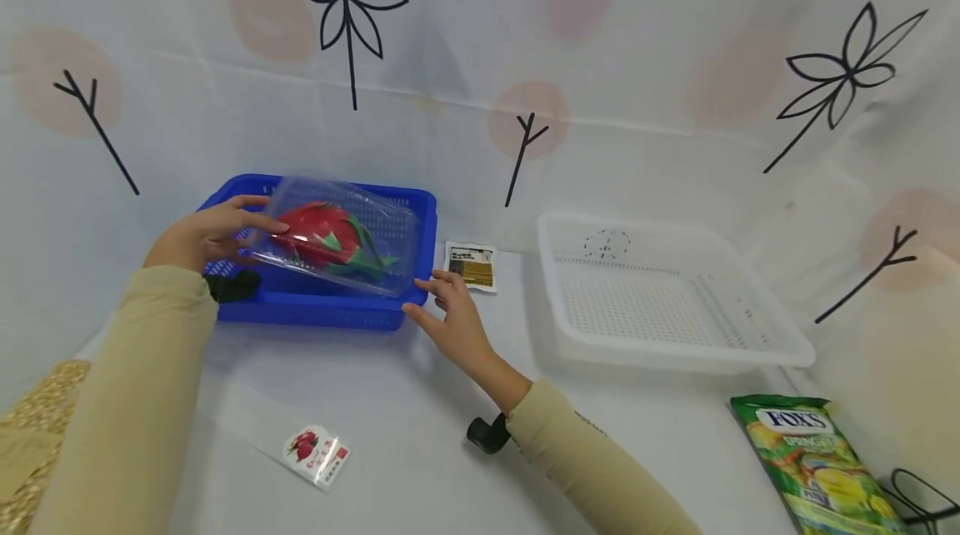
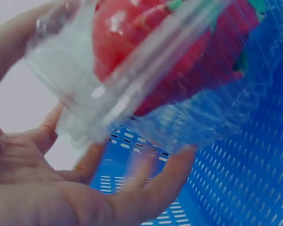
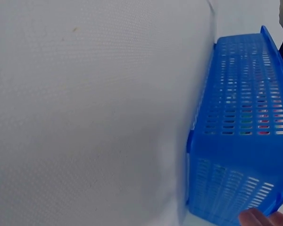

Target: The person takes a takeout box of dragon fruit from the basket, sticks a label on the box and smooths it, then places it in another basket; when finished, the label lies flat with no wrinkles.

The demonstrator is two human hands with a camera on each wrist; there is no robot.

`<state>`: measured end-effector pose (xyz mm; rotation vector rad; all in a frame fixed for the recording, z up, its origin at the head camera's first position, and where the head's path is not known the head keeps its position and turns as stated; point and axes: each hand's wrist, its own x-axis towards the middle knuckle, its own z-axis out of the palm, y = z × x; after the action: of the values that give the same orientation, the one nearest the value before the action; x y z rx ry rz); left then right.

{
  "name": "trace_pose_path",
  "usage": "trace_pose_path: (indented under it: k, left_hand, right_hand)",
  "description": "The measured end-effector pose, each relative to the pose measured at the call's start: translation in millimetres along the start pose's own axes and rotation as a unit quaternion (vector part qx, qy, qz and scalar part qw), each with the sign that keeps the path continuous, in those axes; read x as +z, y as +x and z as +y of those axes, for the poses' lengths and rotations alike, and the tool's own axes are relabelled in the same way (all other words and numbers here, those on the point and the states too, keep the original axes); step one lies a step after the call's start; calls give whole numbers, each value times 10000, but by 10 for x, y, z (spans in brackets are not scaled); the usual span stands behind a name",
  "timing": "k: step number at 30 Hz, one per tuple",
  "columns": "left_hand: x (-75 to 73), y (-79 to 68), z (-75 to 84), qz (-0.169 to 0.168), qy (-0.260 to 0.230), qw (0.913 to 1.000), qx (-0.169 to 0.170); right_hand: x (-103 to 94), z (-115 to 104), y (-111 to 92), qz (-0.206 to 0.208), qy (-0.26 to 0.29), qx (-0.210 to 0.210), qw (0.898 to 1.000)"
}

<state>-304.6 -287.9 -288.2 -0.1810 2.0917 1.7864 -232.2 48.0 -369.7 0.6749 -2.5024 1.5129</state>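
Note:
A clear plastic box (image 1: 401, 227) with a red, green-tipped dragon fruit (image 1: 318, 231) inside is tilted over the blue basket (image 1: 330, 320). My left hand (image 1: 213, 231) holds the box by its left end, the thumb on one side and fingers below, as the left wrist view shows. At the basket's front right corner is my right hand (image 1: 457, 322), its fingers loosely bent near the rim and the box's lower corner. Whether they touch either one I cannot tell. The right wrist view catches only its fingertips (image 3: 259, 217) beside the basket wall.
A white basket (image 1: 675, 358) stands to the right. Behind the right hand lies a small packet (image 1: 471, 267). A dragon fruit card (image 1: 317, 456) lies in front, and a green FOX'S bag (image 1: 817, 468) at the right. The patterned cloth (image 1: 450, 35) rises behind the baskets.

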Motion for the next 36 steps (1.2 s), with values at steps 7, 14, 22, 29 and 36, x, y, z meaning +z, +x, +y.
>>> trace_pose_path:
  k: [7, 14, 22, 29, 36]
  left_hand:
    - [60, -16, -3, -482, 179, 9973, 523]
    - [93, -61, 2, -812, 555, 9901, 999]
    - [122, -93, -37, -517, 270, 9962, 646]
    - [120, -165, -71, -329, -681, 9958, 511]
    - [61, -309, -24, -488, -1718, 9802, 854]
  right_hand:
    - [-17, -2, -6, 23, 37, -43, 10000]
    - [-15, 5, -10, 45, 16, -24, 10000]
    - [-23, 11, -18, 3, -87, 31, 10000]
    - [-23, 18, -19, -55, -67, 8, 10000]
    - [-55, 1, 0, -18, -53, -179, 9998]
